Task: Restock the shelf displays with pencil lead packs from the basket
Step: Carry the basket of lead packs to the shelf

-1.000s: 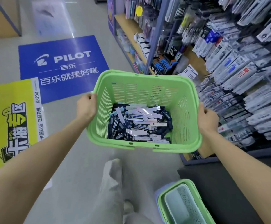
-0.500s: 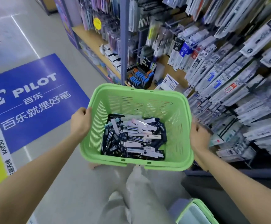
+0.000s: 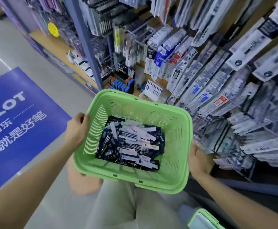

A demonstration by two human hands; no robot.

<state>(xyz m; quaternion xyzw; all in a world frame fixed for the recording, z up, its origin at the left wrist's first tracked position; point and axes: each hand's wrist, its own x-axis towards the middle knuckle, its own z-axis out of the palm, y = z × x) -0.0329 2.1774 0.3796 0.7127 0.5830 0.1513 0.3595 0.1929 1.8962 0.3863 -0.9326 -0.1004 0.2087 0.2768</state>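
I carry a light green plastic basket (image 3: 176, 129) in front of me, held level over my raised leg. My left hand (image 3: 77, 129) grips its left rim, fingers curled over the edge. My right hand (image 3: 198, 161) grips the right rim near the front corner. Inside lie several pencil lead packs (image 3: 131, 144), dark blue and white, piled loosely on the bottom. To the right and ahead stands the shelf display (image 3: 217, 76) with rows of hanging packaged refills on hooks.
A blue Pilot floor sticker (image 3: 15, 123) covers the aisle floor on the left. A small rack of blue and orange items (image 3: 120, 83) stands on the wooden shelf ledge behind the basket. A second green basket (image 3: 204, 219) sits on the floor at the lower right.
The view has turned right and closer to the shelf display. The basket stays in both hands and has shifted slightly right in the view; the floor sticker slid further left.
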